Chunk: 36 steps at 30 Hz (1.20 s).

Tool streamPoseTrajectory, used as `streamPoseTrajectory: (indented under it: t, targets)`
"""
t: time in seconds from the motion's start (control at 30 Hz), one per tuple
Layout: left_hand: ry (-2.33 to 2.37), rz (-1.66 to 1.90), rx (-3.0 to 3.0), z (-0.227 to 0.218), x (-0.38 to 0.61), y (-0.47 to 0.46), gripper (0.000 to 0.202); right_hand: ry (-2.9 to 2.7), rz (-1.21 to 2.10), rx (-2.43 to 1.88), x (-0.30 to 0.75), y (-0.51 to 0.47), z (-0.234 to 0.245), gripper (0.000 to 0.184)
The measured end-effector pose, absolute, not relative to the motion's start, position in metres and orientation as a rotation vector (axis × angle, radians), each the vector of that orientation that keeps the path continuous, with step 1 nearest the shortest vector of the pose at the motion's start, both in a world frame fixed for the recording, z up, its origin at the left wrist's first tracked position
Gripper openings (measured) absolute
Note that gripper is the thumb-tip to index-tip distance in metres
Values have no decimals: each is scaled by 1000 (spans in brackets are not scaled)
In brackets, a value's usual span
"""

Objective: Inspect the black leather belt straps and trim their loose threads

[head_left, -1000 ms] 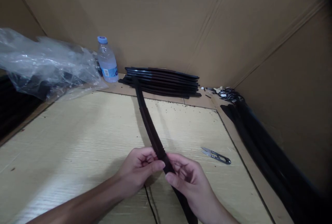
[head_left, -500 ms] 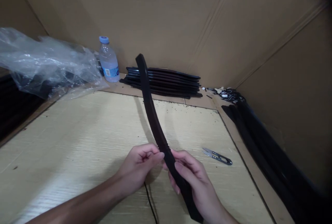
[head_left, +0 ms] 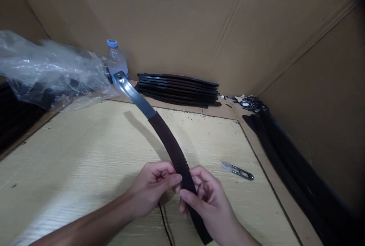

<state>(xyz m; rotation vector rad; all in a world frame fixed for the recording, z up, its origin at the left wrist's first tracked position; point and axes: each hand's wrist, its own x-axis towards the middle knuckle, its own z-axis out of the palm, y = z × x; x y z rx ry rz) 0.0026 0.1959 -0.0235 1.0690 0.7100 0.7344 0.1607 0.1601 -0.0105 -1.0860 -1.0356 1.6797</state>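
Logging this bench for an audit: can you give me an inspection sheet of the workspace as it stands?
Surface: pale wood-grain tabletop, dark specks near the back edge.
Job's things: curved metal strip partly inside a dark sleeve, bare end raised.
Clutter: thread snips, water bottle, clear plastic bag, stacked black strips, more black strips along the right.
Grippers: left hand and right hand both grip the sleeve.
Cables: thin dark line under the hands; cord or seam, cannot tell.
Surroundings: cardboard walls.
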Motion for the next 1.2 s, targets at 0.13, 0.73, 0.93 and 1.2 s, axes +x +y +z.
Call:
streamPoseTrajectory:
  t: [0.13,0.73,0.93,1.2]
  targets:
    - [754,783,1140,-21,2,197,27,-1019,1658,-1077,162,157,-11,25]
    - [761,698,1078,-22,1,196,27,-913,1774,-1020,161,158,-17,37]
    - [825,763,1128,-23,2,197,25,-946,1701,-978,163,157,-13,24]
    - [682,801,973,-29,5,197,21,-1017,1607,-1006,163,155,-12,18]
